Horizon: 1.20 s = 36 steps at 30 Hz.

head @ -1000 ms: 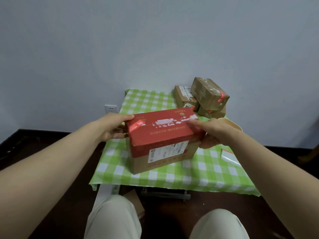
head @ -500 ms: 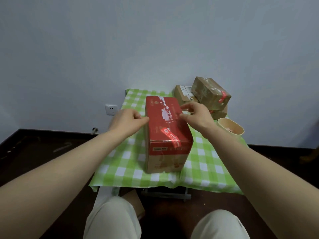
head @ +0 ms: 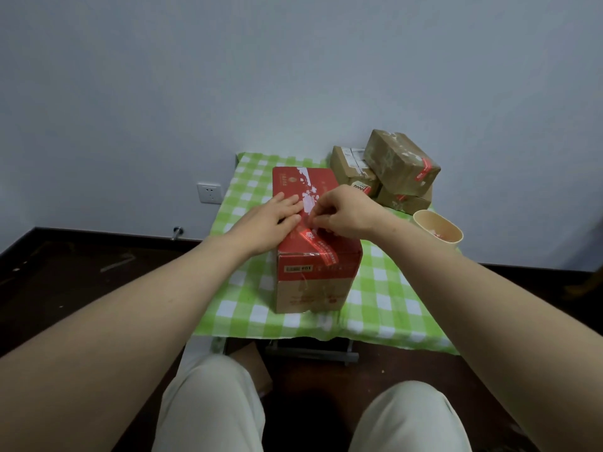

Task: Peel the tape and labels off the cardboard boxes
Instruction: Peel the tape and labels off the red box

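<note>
A red-topped cardboard box point(head: 318, 275) stands lengthwise on the green checked table point(head: 385, 298), its short end facing me. A strip of red printed tape point(head: 318, 246) runs diagonally across its top near the front edge. My left hand point(head: 272, 221) lies flat on the top's left side, fingers straight, pressing down. My right hand point(head: 342, 213) has curled fingers that pinch at the upper end of the tape strip. Torn white patches show farther back on the top.
Three brown cardboard boxes point(head: 399, 164) with tape and labels are stacked at the table's back right. A tan paper cup point(head: 439, 228) holding scraps stands right of the red box. A wall socket point(head: 208, 193) sits left of the table. My knees are below the table's front edge.
The box was turned from sideways to lengthwise. Both hands moved from its sides onto its top; my left hand now lies flat and my right hand pinches at the tape.
</note>
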Available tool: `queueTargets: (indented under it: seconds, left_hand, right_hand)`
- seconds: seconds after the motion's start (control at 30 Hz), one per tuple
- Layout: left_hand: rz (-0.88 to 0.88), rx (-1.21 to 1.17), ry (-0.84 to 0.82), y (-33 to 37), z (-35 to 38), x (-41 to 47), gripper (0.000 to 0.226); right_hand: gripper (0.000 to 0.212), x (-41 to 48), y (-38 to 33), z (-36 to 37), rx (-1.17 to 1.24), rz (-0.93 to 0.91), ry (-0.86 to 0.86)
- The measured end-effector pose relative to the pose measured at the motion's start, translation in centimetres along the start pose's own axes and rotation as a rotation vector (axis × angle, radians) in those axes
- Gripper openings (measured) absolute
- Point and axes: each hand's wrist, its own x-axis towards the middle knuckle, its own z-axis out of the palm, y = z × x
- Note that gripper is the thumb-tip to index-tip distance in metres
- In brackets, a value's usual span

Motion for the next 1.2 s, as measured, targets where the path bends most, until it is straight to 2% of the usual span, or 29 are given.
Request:
queueTargets:
  seconds: [0.27, 0.5, 0.7, 0.83, 1.03, 1.2]
  left_hand:
    - [-0.025, -0.045, 0.004, 0.1, 0.1, 0.1, 0.044]
    - [-0.027, -0.060, 0.002, 0.0, 0.1, 0.2, 0.043]
    - [-0.028, -0.061, 0.000, 0.0, 0.1, 0.1, 0.043]
    - [-0.021, -0.056, -0.008, 0.1, -0.1, 0.1, 0.043]
    - [-0.021, -0.067, -0.009, 0.1, -0.1, 0.0, 0.043]
    - [-0.023, -0.082, -0.014, 0.1, -0.1, 0.1, 0.043]
  right_hand:
    - [0.021, 0.0, -0.6, 0.5, -0.133, -0.026, 0.002]
    - [0.019, -0.4, -0.9, 0.4, -0.118, -0.004, -0.066]
    - [0.015, -0.7, -0.8, -0.4, 0.213, 0.128, -0.124]
    - [0.031, -0.6, -1.2, -0.6, 0.056, 0.069, -0.189]
    - [0.014, -0.2, -1.5, -0.3, -0.171, -0.051, -0.165]
    - [0.017, -0.2, -1.5, -0.5, -0.225, -0.120, -0.160]
